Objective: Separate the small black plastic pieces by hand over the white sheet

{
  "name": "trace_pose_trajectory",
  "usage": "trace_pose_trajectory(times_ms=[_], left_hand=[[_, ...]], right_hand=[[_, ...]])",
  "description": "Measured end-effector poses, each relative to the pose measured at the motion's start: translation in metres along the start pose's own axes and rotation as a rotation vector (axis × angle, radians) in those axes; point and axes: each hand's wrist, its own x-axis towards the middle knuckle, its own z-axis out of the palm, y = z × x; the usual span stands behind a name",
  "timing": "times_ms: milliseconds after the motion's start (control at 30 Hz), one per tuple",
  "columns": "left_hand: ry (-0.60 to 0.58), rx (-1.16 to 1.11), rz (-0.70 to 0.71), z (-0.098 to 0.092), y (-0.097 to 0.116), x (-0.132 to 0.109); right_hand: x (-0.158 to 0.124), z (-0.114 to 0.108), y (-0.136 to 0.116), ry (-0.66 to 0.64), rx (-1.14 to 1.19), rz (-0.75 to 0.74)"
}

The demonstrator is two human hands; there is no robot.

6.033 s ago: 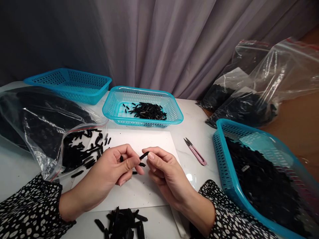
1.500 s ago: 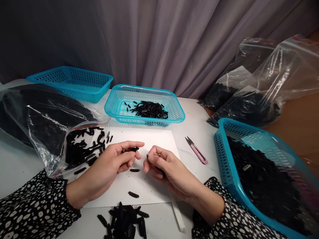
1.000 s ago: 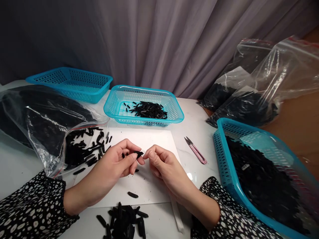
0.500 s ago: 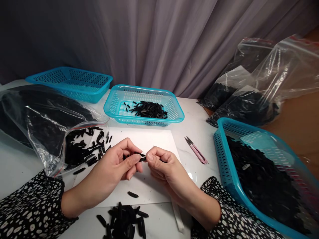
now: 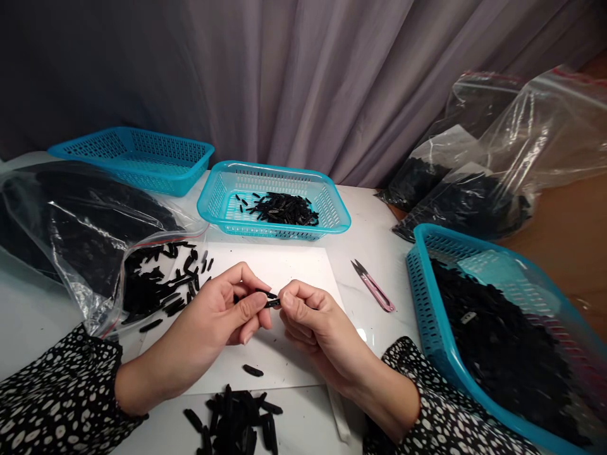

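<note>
Over a white board (image 5: 303,373), my left hand (image 5: 215,319) pinches a small black elongated piece (image 5: 272,303) between thumb and fingers. More black shows between its fingers, partly hidden. My right hand (image 5: 313,316) is closed, thumb and forefinger pinched at the right end of the same piece; its tip is covered by them. One loose black piece (image 5: 253,370) lies on the board below my hands. Nearer me is a pile of similar black pieces (image 5: 239,420).
A blue basket (image 5: 218,212) holding black pieces stands behind the board, beside another blue basket (image 5: 190,170). At left, an open zip bag (image 5: 76,240) spills black pieces. Pink-handled thread snips (image 5: 374,287) lie right, near a large filled basket (image 5: 439,341) and clear bags (image 5: 512,151).
Almost nothing differs. My right fingertips have shifted very slightly at the piece's end; my left hand keeps its hold in the same place.
</note>
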Motion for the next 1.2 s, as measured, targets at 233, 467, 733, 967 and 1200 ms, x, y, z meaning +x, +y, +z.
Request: trace_pose_trajectory(times_ms=[233, 467, 733, 967, 1200], left_hand=[[0.032, -0.03, 0.015, -0.0002, 0.0006, 0.0002], [0.032, -0.114, 0.003, 0.0005, 0.0037, -0.0017], [0.092, -0.09, 0.014, 0.0003, 0.004, -0.0003], [0.113, -0.113, 0.008, -0.0009, 0.002, 0.0011], [0.114, -0.094, 0.021, -0.0016, 0.0011, 0.001]], right_hand=[[0.0001, 0.0015, -0.0014, 0.098, -0.071, -0.092], [-0.0004, 0.0028, -0.0018, 0.115, -0.087, -0.136], [-0.0005, 0.0005, -0.0001, 0.112, -0.09, -0.151], [0.0008, 0.0003, 0.0001, 0.119, -0.104, -0.155], [-0.0008, 0.0024, -0.004, 0.057, 0.067, -0.165]])
